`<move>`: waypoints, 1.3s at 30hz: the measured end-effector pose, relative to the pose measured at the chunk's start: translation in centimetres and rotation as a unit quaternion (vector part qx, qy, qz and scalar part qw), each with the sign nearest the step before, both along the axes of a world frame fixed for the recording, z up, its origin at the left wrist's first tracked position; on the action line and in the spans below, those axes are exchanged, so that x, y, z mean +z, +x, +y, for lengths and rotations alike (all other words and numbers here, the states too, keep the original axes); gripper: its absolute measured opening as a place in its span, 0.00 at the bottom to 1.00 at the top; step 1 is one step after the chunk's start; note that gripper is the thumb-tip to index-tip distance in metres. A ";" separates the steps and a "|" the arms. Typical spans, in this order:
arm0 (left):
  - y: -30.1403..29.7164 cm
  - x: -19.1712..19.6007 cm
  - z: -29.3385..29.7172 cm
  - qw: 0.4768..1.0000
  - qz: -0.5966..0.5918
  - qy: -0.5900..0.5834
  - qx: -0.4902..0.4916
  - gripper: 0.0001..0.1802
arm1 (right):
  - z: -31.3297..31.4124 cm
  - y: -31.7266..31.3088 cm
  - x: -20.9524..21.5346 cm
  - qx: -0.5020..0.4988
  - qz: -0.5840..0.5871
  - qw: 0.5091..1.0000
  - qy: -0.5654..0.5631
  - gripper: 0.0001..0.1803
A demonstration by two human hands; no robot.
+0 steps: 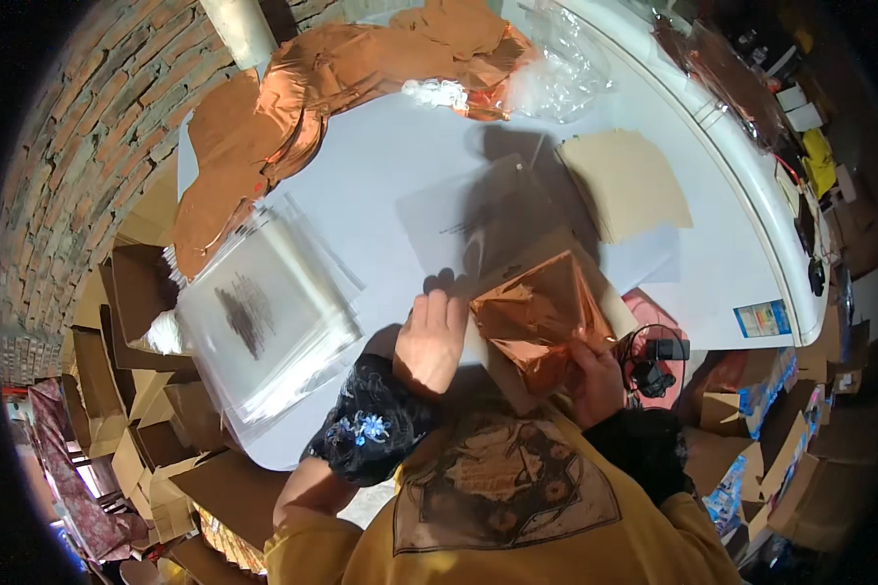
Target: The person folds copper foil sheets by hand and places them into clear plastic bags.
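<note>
My right hand (597,372) pinches the lower right edge of a folded copper-coloured foil piece (532,312), thumb on top. Beneath the foil lies a brown cardboard sheet (610,297), its edges showing at the right and top. My left hand (431,341) is just left of the foil, apart from it, its fingers extended close together and nothing visible in them. A clear plastic bag (439,219) lies flat beyond the hands. To the left is a stack of clear plastic bags (278,302) with dark printing.
Crumpled copper foil (361,63) spreads along the table's back and left edges. Crumpled clear plastic (566,73) is beside it. Tan card sheets (634,180) lie at the right of the white table (351,166). A black device with cable (658,366) rests near my right hand. Cardboard boxes (132,307) crowd the left.
</note>
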State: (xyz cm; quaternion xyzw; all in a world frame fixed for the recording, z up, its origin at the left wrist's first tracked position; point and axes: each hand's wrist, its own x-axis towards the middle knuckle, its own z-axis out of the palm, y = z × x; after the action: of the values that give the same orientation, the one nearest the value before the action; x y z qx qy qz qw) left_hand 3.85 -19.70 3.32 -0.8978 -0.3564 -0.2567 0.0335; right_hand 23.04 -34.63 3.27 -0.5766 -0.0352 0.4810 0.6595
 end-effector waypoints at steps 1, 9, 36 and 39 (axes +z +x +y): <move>0.1 -0.4 -0.1 1.000 -0.007 -0.001 -0.002 0.07 | 0.2 -0.1 -0.2 0.014 0.013 1.000 0.011 0.11; 0.5 2.7 0.2 0.993 -0.100 -0.060 -0.015 0.10 | 1.3 -0.2 -1.0 0.012 -0.102 0.994 0.031 0.12; -0.3 0.0 1.9 0.987 -0.146 -0.063 0.023 0.13 | 8.2 2.6 -1.5 0.184 -0.162 0.970 0.004 0.10; -0.9 0.1 2.6 0.987 -0.137 -0.081 -0.005 0.13 | 8.8 3.1 -0.9 0.197 -0.096 0.976 -0.001 0.10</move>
State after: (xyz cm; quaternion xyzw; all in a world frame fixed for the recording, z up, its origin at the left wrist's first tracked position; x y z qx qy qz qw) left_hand 2.97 -17.10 3.47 -0.8556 -0.3726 -0.3478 -0.0902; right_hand 26.16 -25.80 2.40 -0.6023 -0.2112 0.5439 0.5448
